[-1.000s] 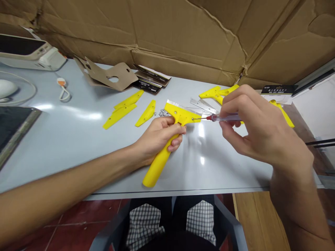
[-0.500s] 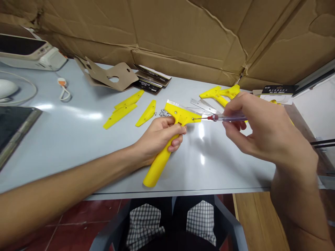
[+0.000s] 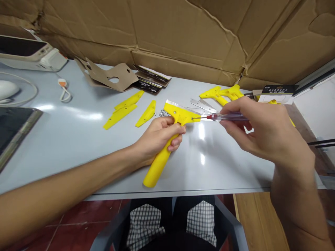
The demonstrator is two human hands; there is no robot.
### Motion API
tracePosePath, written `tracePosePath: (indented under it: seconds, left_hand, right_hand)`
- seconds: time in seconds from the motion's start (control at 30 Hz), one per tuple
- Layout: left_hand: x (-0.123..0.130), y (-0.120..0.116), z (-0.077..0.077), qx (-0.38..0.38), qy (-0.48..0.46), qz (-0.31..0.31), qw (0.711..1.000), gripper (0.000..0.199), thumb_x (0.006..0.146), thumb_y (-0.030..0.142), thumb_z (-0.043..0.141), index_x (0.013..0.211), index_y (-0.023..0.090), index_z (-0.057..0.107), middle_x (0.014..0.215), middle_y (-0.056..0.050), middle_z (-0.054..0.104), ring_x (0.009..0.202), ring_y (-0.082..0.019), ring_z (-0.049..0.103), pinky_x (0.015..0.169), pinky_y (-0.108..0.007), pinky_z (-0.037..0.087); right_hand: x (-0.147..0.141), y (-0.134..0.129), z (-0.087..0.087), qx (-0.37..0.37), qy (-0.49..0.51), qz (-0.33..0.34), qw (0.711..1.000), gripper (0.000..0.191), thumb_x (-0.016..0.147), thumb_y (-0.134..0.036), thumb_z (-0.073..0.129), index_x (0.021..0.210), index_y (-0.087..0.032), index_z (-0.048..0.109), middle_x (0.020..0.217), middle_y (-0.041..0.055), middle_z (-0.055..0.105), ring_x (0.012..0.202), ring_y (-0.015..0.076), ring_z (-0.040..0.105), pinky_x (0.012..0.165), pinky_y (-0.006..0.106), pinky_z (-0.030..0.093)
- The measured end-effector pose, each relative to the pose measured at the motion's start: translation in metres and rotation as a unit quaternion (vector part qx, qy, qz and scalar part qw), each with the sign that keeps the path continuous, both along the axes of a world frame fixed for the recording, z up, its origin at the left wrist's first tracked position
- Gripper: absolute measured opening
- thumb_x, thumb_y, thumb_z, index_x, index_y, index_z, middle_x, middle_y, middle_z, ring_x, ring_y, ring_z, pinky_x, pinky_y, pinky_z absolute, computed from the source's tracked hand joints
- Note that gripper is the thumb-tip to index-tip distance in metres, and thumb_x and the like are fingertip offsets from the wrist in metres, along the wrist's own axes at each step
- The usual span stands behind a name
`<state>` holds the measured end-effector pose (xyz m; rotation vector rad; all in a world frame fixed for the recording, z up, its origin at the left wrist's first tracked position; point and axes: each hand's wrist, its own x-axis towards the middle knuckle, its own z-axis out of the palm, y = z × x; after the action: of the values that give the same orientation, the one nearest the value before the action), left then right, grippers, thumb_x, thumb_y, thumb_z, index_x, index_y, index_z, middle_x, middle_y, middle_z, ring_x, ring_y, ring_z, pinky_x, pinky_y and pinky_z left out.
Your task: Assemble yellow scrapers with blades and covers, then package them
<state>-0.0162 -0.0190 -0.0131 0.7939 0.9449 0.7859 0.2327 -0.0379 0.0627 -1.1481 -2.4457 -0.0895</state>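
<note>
My left hand (image 3: pixel 163 136) is wrapped round the neck of a yellow scraper (image 3: pixel 159 164), whose head holds a metal blade along its upper edge. Between the fingers of my right hand (image 3: pixel 264 129) is a screwdriver (image 3: pixel 230 117) with a clear handle; its tip touches the right end of the scraper head. Small screws (image 3: pixel 164 113) lie just behind the head, partly hidden. Loose blades (image 3: pixel 202 105) rest behind it to the right. Left of my left hand are several yellow cover pieces (image 3: pixel 146 114).
More yellow scrapers (image 3: pixel 213 93) lie at the back right, near a black card package (image 3: pixel 277 91). Opened cardboard packaging (image 3: pixel 112 75) sits at the back left. A cable (image 3: pixel 64 91), a white device (image 3: pixel 34 55) and a dark tablet-like object (image 3: pixel 15 125) are at the left.
The fingers of my right hand have shifted slightly left along the screwdriver, and its wrist has turned a little. The scraper stays nearly in place in my left hand.
</note>
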Motion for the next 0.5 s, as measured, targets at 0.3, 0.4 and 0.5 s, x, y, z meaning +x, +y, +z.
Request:
tracePosePath:
  seconds: [0.3,0.4,0.5]
  left_hand:
    - [0.0006,-0.0010,0.0019,0.003,-0.008,-0.004,1.000,0.011,0.083,0.012,0.071,0.076,0.014,0.062,0.052,0.005,0.050,0.038,-0.003,0.039,0.036,-0.015,0.031]
    - [0.0005,-0.0015,0.0011,0.007,-0.003,-0.004,1.000,0.010,0.084,0.012,0.070,0.077,0.014,0.063,0.051,0.005,0.050,0.038,-0.004,0.039,0.036,-0.015,0.031]
    - [0.0002,-0.0021,0.0007,0.013,0.006,-0.007,1.000,0.010,0.084,0.013,0.070,0.078,0.014,0.062,0.051,0.005,0.050,0.038,-0.004,0.040,0.037,-0.015,0.031]
  right_hand:
    - [-0.0017,0.0015,0.0017,0.007,-0.008,-0.017,1.000,0.018,0.093,-0.030,0.067,0.108,-0.022,0.060,0.080,0.0027,0.070,0.057,0.0203,0.060,0.054,0.035,0.037]
    - [-0.0008,0.0000,0.0032,-0.008,0.003,0.007,1.000,0.014,0.094,-0.021,0.067,0.106,-0.024,0.061,0.092,0.0035,0.075,0.066,0.0204,0.067,0.059,0.035,0.044]
    - [-0.0014,0.0001,0.0034,0.023,-0.005,-0.001,1.000,0.005,0.100,-0.029,0.068,0.100,-0.024,0.065,0.082,0.0013,0.074,0.065,0.0195,0.068,0.058,0.034,0.043]
